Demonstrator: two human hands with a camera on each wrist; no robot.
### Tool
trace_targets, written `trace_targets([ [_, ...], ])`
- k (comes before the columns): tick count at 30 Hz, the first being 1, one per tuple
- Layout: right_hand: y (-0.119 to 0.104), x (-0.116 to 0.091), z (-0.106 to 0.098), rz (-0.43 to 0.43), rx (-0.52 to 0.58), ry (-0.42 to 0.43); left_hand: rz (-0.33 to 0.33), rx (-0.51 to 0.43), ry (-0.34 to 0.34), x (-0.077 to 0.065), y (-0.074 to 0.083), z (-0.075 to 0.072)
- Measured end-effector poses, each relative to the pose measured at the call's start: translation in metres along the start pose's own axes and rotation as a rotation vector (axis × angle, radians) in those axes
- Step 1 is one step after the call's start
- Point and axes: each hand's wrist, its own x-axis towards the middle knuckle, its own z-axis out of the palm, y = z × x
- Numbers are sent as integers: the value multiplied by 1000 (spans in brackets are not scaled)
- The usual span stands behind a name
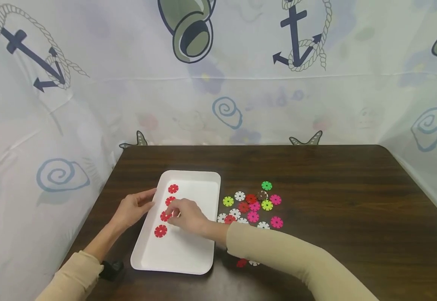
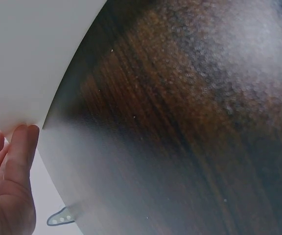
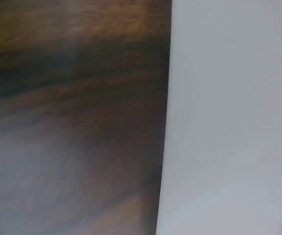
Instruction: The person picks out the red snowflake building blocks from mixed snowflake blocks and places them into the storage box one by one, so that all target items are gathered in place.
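Note:
A white tray [image 1: 192, 259] lies on the brown table, with red notched plastic discs in a column along its left side. My right hand [image 1: 188, 215] reaches across the tray, thumb and forefinger pinching the right edge of the third red disc [image 1: 164, 216] from the top. Below it lies another red disc [image 1: 160, 230]; the top red disc [image 1: 173, 188] is near the far end. My left hand [image 1: 133, 209] touches the tray's left rim with its fingertips. In the left wrist view, the left fingers [image 2: 23, 147] meet the tray's edge. The right wrist view barely catches the right hand.
Right of the tray spreads a loose pile of notched discs in white, red, pink, yellow, green and brown, including a green disc [image 1: 266, 185] at the back. The right forearm covers part of the pile. A patterned curtain [image 1: 260, 108] hangs behind the table [image 1: 335, 200].

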Motion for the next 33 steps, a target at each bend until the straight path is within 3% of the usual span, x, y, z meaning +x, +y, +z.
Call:
trace_targets([
  [8,13,-23,-49,-44,128,96,-7,-3,16,-2,2,2],
  [17,49,-57,-103,-18,126,220,-18,9,19,-1,3,2],
  [24,74,-77,-121,62,158,246,-19,15,14,-1,4,2],
  [33,95,-97,-126,109,159,247,-14,9,14,0,1,2],
])
